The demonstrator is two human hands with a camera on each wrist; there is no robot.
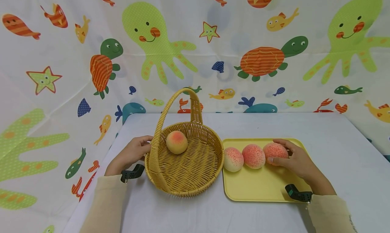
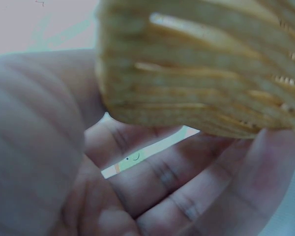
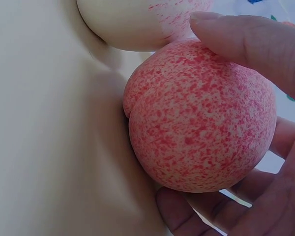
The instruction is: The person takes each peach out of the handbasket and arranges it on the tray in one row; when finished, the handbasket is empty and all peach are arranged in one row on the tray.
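4 peaches: 1 [image 1: 176,143] lies inside the wicker basket [image 1: 186,168], near the left of its floor, and 3 sit in a row along the upper part of the yellow tray [image 1: 262,189] — the left peach [image 1: 233,160], the middle peach [image 1: 253,157] and the right peach [image 1: 274,152]. There is 1 basket, with 1 arched handle [image 1: 165,113], standing beside the 1 tray on the white table [image 1: 182,217].

2 hands, well apart. The left hand [image 1: 134,152] grips the basket's left side, thumb and fingers curled about the wicker; the right hand [image 1: 295,160] holds the right peach between thumb and fingers, with the tray's surface close against the fruit. 2 small black devices, the left device [image 1: 132,173] and the right device [image 1: 298,193], sit at the wrists, above 2 pale sleeves that run out of the bottom of the head view.

The left fingertips are hidden behind the basket in the head view; the left wrist view shows the wicker only blurred and cropped. Part of the right fingers goes out of sight behind the fruit, and in the right wrist view a paler peach is cut off at the top. Whether the left peach touches the basket's rim — I cannot tell
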